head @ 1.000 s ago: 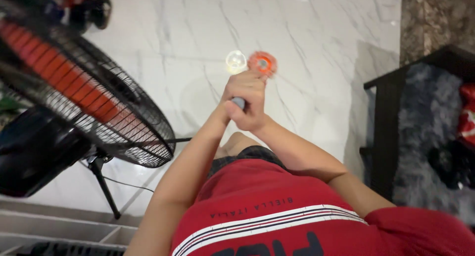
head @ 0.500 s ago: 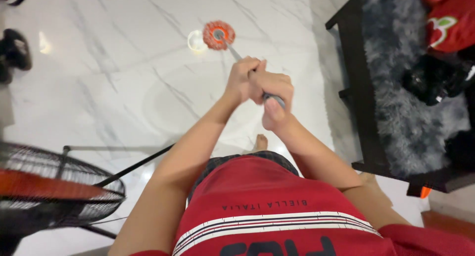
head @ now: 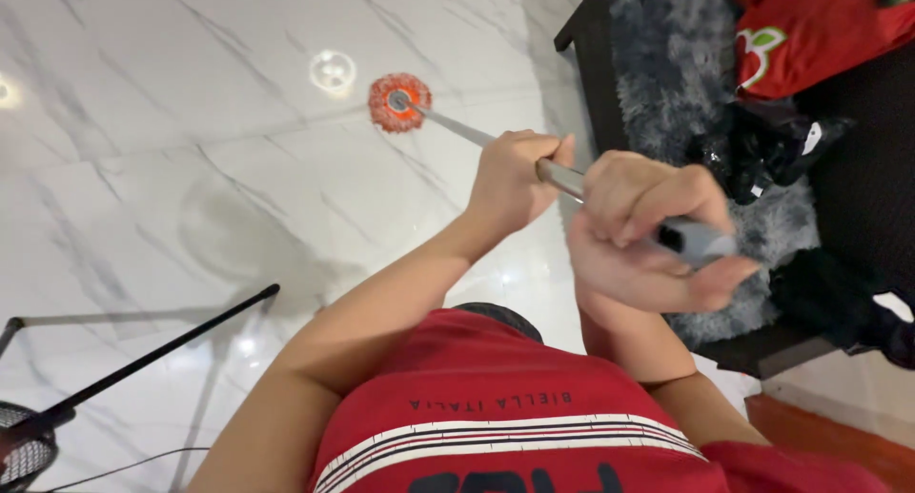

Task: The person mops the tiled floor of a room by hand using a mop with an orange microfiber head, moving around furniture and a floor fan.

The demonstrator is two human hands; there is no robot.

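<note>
I hold a mop with both hands. Its round orange mop head (head: 399,102) rests on the white marble floor (head: 191,150) ahead of me. The grey metal handle (head: 457,129) runs back from it to my hands. My left hand (head: 513,181) is wrapped around the handle further down the shaft. My right hand (head: 648,234) grips the dark upper end of the handle, close to the camera. My red shirt fills the bottom of the view.
A dark low table or bench (head: 586,36) with a grey shaggy cover (head: 667,64) stands to the right, carrying a red bag (head: 810,31) and black items (head: 762,145). A fan's black stand leg (head: 143,360) lies across the floor at lower left.
My view has swung right and the fan has left the frame. The mop head slid left on the floor. My right hand has pulled the handle's end nearer to the camera.
</note>
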